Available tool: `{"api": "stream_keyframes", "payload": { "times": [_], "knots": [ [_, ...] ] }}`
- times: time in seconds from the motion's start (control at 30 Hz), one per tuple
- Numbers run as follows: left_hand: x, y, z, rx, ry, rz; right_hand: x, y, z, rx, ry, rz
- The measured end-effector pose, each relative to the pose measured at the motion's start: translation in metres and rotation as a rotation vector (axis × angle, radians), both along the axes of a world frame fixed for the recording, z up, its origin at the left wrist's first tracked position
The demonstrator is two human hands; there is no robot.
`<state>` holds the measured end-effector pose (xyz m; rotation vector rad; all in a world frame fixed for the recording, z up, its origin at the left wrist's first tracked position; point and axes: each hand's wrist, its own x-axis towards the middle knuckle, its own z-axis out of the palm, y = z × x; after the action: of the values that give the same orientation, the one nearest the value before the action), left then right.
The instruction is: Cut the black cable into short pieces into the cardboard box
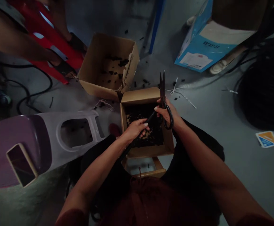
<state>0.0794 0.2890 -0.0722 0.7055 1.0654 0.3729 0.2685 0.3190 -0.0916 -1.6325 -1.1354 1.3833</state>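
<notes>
Right hand (166, 114) is wrapped round some black scissors (162, 89), blades up, and left hand (134, 130) is pinching a black cable (151, 117) just beside them. Both are over a cardboard box (168, 141) holding loose black bits (148, 135)

The one head-worn view looks forward and steeply down from above the person's chest, close over the left hand (134, 130) and right hand (166, 114) at lower centre, above a cardboard box (139, 97). Its wide angle reaches the grey floor (233, 194) at the frame's edges
</notes>
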Motion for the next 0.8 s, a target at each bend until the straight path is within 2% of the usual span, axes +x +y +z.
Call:
{"api": "stream_keyframes", "payload": {
  "times": [0.1,0.2,0.33,0.43,0.6,0.8],
  "knots": [
    [-0.014,0.008,-0.004,0.041,0.118,0.040,-0.003,-0.002,-0.005,0.034,-0.170,0.055],
    [-0.029,0.019,-0.001,0.074,0.181,0.104,-0.003,-0.007,-0.016,0.067,-0.245,0.106],
    [-0.043,0.028,0.007,0.054,0.177,0.169,-0.010,-0.018,-0.027,-0.002,-0.183,0.195],
    [-0.049,0.033,0.007,0.061,0.151,0.252,-0.020,-0.031,-0.031,-0.091,-0.094,0.226],
    [-0.053,0.037,0.000,0.096,0.110,0.358,-0.036,-0.052,-0.031,-0.207,-0.017,0.294],
    [-0.047,0.036,-0.001,0.091,0.143,0.307,-0.043,-0.060,-0.017,-0.158,-0.141,0.476]
  ]
}}
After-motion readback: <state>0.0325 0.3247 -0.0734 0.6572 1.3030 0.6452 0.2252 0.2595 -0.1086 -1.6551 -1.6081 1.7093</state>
